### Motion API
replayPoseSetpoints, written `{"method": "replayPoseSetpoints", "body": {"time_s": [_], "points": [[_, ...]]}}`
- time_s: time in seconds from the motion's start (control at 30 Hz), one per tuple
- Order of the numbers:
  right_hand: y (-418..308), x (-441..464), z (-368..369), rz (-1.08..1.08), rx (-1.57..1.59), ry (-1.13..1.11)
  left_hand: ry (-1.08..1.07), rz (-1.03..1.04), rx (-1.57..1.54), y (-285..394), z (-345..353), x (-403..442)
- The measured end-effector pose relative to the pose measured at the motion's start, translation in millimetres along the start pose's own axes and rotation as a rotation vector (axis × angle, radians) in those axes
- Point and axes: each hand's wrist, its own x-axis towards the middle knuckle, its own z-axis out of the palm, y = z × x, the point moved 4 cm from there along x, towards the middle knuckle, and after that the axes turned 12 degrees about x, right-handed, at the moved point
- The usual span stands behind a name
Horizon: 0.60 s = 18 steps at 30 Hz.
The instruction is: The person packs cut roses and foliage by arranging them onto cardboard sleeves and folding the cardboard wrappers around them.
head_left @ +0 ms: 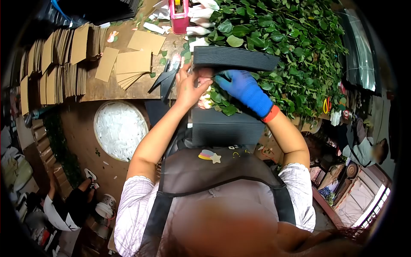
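Note:
Pale pink roses with green leaves lie on a black corrugated sheet, whose far part is folded up behind the blooms. My bare left hand is closed around the rose heads at their left side, thumb pointing inward. From the right, my right hand, in a blue knitted glove, has its fingertips drawn together at the roses and leaves; its exact hold is partly hidden. Black-handled shears lie just left of my left hand.
Leafy cut stems heap up on the right of the wooden table. Cardboard pieces and stacks stand left. A pink tape dispenser is behind. Below sits a round tub of white pieces. Other people are at both sides.

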Motion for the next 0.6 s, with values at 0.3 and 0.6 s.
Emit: {"method": "replayPoseSetpoints", "body": {"time_s": [0.3, 0.6], "points": [[-4.5, 19.1, 16.0, -0.087, -0.376, -0.146, -0.041, -0.045, -0.17, -19.8, 15.6, -6.1], [-27.2, 12.0, 15.6, -0.119, -0.446, -0.243, -0.018, 0.016, -0.043, -6.7, 3.3, -2.6]]}}
